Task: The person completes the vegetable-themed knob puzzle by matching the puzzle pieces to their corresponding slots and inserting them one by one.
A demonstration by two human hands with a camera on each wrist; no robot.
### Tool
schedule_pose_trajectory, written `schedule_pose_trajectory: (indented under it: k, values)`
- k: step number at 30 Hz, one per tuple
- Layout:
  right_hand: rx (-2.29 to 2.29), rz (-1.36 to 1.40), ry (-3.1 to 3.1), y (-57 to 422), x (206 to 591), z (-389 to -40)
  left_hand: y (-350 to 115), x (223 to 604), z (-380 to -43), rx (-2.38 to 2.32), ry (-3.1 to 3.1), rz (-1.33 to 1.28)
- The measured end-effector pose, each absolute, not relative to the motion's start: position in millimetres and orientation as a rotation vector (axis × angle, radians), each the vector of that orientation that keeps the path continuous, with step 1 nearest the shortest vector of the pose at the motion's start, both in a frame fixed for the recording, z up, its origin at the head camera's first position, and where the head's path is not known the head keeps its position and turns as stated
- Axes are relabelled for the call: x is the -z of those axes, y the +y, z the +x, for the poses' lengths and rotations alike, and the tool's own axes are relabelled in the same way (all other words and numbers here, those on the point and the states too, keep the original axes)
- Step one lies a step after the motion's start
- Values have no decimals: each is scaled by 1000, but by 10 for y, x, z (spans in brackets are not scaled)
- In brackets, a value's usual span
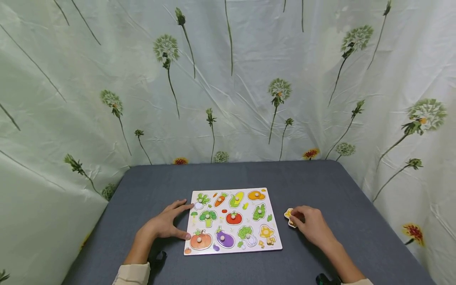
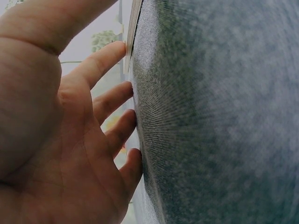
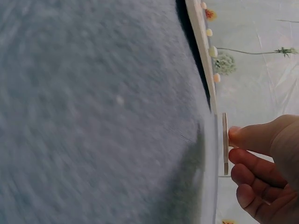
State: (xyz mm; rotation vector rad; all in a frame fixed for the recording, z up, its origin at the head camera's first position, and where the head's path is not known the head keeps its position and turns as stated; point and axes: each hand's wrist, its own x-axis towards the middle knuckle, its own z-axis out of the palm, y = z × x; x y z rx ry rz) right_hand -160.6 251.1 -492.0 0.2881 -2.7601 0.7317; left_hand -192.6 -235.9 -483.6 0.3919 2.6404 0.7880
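A white wooden vegetable puzzle board (image 1: 228, 211) lies on the table, several of its pieces bearing small round knobs. My left hand (image 1: 166, 222) spreads its fingers along the board's left edge, with thumb and index finger touching it. To the right of the board, my right hand (image 1: 313, 226) pinches a yellow mushroom puzzle piece (image 1: 289, 213) between thumb and fingers. In the right wrist view the thin wooden piece (image 3: 225, 144) appears edge-on, slightly off the table surface. The board's mushroom picture (image 1: 267, 234), at the lower right corner, shows no knob.
Dark grey cloth covers the table (image 1: 228, 174). Behind and beside it hangs a pale curtain (image 1: 228, 91) printed with dandelions. A dark strap (image 1: 156, 261) shows at the left wrist.
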Motion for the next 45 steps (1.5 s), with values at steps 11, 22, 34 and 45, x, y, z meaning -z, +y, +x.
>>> schedule_pose_trajectory:
  k: [11, 22, 34, 45]
  values:
    - [-693, 300, -2692, 2569, 4853, -1571, -2364, 4862, -1934, -789, 2649, 373]
    - [-704, 318, -2654, 2554, 4779, -1525, -2367, 4834, -1920, -797, 2643, 398]
    - [-738, 399, -2596, 2395, 4796, -1492, -2373, 4884, -1932, -784, 2660, 373]
    - [-860, 454, -2628, 2201, 4839, -1462, -2376, 4884, -1940, -783, 2660, 392]
